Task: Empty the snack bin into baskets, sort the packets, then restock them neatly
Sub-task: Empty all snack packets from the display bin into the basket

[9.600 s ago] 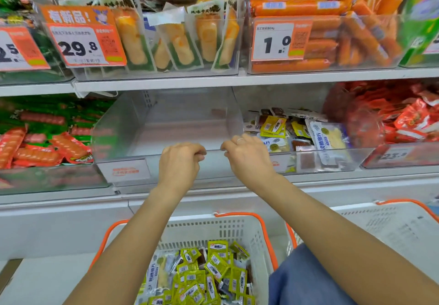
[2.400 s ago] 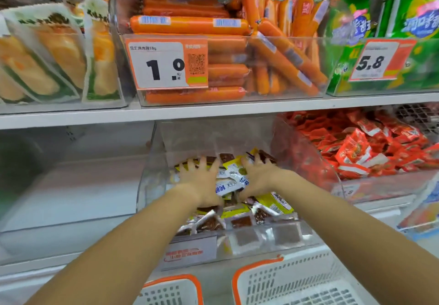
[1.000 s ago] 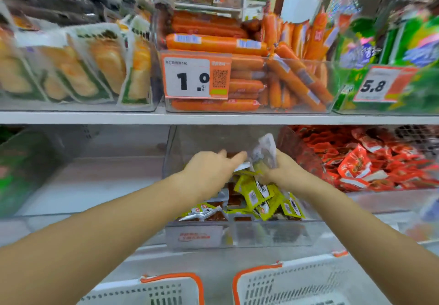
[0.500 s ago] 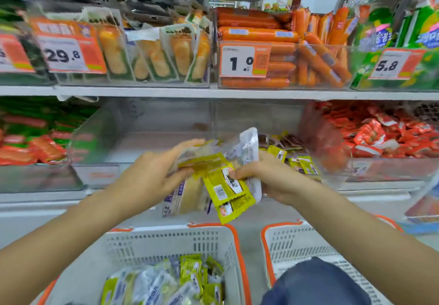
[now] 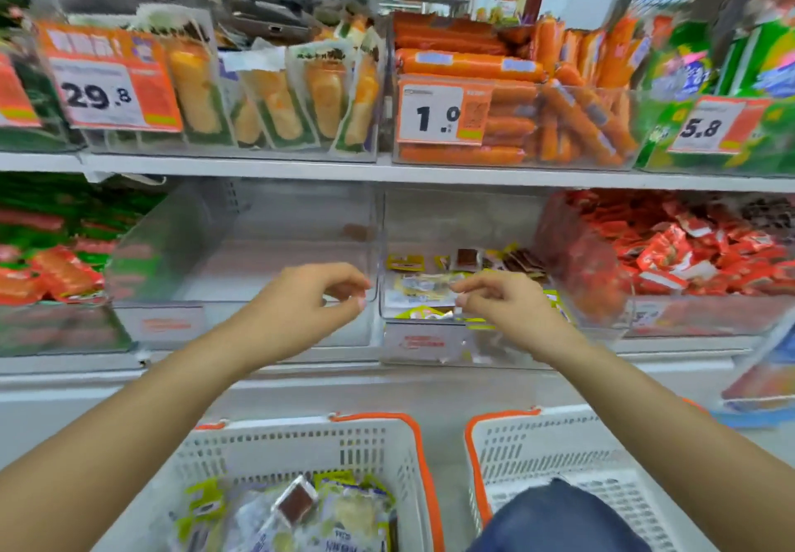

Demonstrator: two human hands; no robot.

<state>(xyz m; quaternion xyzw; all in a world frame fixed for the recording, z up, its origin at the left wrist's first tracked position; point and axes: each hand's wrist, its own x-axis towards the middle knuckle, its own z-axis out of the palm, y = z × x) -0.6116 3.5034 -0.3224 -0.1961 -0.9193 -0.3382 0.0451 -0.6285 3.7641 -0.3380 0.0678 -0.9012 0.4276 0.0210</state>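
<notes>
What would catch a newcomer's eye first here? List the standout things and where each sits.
The two bare hands, left hand and right hand, hover empty, fingers loosely curled, before the clear snack bin on the lower shelf, which has packets in it. Above it, orange sausages fill a bin behind a 1.0 price tag. Below, the left basket holds mixed packets.

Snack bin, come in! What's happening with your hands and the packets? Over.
Both hands, left and right, empty, loosely curled before the shelf. Snack bin still part full. Left basket holds packets. Nothing blocking.
</notes>
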